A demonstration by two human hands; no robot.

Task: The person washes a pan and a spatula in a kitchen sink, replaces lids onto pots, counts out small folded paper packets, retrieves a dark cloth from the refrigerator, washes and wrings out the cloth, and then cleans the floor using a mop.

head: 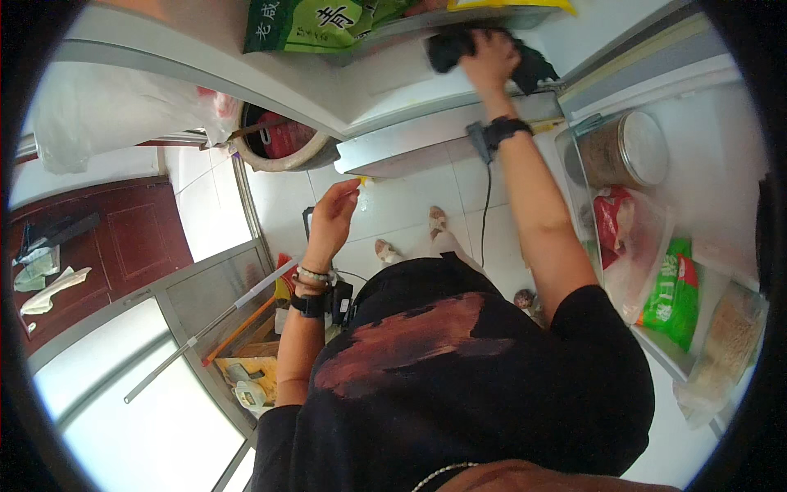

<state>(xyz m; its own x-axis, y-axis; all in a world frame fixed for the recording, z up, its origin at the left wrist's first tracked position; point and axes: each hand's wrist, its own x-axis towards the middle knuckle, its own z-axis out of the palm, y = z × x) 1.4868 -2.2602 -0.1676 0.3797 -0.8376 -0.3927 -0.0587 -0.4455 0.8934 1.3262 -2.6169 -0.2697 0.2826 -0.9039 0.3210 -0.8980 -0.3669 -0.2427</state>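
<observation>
My right hand (492,58) presses a black cloth (533,66) onto the white inner floor (399,77) of what looks like an open refrigerator. The hand and cloth are slightly blurred, and part of the cloth is hidden under the fingers. Above it, green printed food bags (320,24) lie on a shelf, near the yellow edge of another package (510,5). My left hand (335,212) hangs in the air in front of the compartment's lower edge, fingers loosely bent and holding nothing.
The open door at right carries a lidded jar (642,147), a red-and-clear bag (627,240) and a green bag (671,301). On the left stand a large round crock (289,161) and a slanting metal pole (215,326). A black cable (487,215) hangs from my right wrist.
</observation>
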